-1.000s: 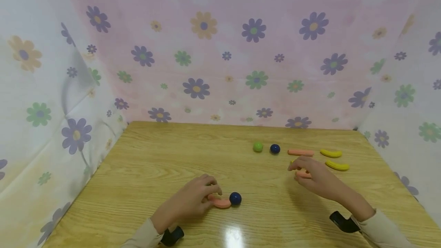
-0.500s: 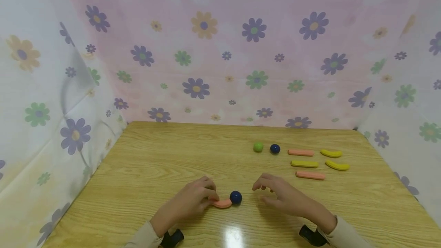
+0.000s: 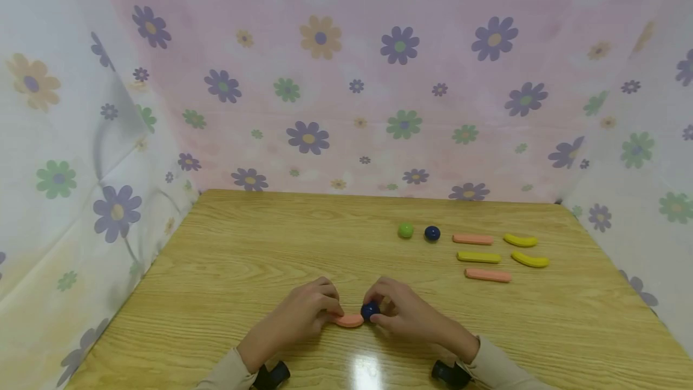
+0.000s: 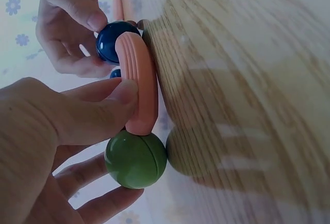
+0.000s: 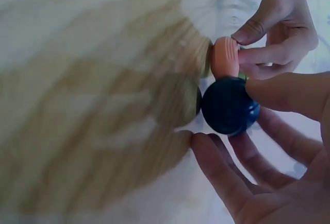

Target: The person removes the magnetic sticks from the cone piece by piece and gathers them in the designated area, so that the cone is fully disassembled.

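Observation:
My left hand [image 3: 303,316] pinches a curved, ribbed orange-pink piece [image 4: 140,82] between thumb and fingers, low over the table. A green ball [image 4: 135,159] with a seam sits at that piece's near end in the left wrist view, beside my curled left fingers; the hand hides it in the head view. At the other end of the piece, touching it, is a dark blue ball [image 5: 230,105]. My right hand [image 3: 406,313] holds this blue ball, thumb on one side and fingers on the other.
Farther back on the wooden table [image 3: 260,233] lie a green ball [image 3: 405,230], another dark blue ball [image 3: 432,233], two straight orange-pink sticks [image 3: 473,239], a straight yellow stick [image 3: 479,257] and two curved yellow pieces [image 3: 520,240]. Flowered cloth [image 3: 346,107] encloses the back and sides.
My right hand has come left from the sticks at the right and taken hold of the blue ball. The left hand has stayed nearly in place on the curved piece.

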The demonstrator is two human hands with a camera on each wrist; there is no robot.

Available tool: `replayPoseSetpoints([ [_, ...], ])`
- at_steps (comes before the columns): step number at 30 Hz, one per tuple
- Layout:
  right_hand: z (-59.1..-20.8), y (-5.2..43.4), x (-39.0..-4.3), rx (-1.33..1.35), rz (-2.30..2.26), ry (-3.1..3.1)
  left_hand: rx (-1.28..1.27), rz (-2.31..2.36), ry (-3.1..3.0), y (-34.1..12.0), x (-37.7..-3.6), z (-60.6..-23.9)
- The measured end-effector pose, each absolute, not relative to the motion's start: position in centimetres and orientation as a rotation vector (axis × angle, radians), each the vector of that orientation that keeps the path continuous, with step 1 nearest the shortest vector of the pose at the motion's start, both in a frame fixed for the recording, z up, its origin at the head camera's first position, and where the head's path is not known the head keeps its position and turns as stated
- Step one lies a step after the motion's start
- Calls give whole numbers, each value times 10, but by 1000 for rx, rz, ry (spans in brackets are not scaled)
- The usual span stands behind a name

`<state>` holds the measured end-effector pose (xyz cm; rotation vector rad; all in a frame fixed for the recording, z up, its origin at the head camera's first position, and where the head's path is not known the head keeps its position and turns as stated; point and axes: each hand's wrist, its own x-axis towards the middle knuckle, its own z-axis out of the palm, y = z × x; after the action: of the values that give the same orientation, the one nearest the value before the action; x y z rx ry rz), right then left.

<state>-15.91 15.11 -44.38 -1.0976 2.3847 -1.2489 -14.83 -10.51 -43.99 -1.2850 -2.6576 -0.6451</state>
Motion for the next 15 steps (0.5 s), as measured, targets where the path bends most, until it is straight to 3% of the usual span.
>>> replayPoseSetpoints([
  [6, -446, 148, -156, -970, -1369, 2346, -1269, -645, -2658, -103, -149, -440],
  [15, -447, 148, -152, -991, -1460, 2359, -1263, -653, -2681, -99, -148, -440],
])
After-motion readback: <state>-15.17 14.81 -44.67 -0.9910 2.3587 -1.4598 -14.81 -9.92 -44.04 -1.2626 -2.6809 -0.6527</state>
